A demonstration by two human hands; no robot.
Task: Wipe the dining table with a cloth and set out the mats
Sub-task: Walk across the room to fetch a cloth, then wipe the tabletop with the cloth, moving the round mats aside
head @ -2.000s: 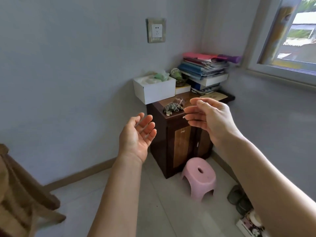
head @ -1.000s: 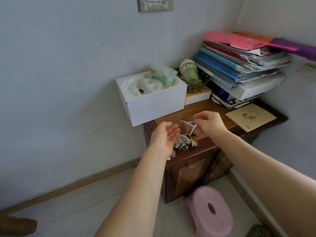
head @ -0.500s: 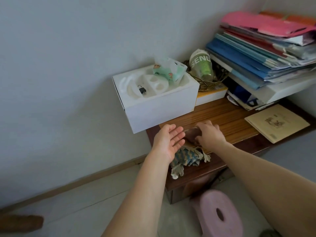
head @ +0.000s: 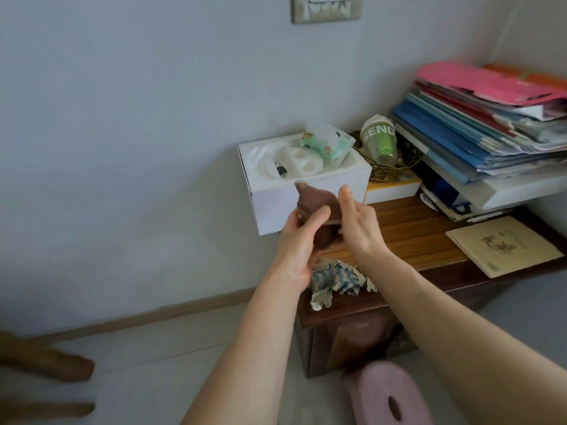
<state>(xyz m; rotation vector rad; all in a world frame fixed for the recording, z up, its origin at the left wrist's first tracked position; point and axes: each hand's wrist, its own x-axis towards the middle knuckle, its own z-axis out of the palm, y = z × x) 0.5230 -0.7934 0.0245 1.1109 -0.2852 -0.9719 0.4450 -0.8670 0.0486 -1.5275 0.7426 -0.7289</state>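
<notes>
Fetching the wiping cloth looks to be the step in hand. The brown cloth is held up over the left end of the cabinet, in front of the white box. The left grip pinches it, thumb across the front. The right grip lies against its right side, one finger straight up; whether it pinches is hidden. A patterned fabric, perhaps the mats, lies at the cabinet's front left corner. No dining table shows, so the next move likely means carrying the cloth there.

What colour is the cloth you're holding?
The cloth is reddish brown, clearest in the head view.
</notes>
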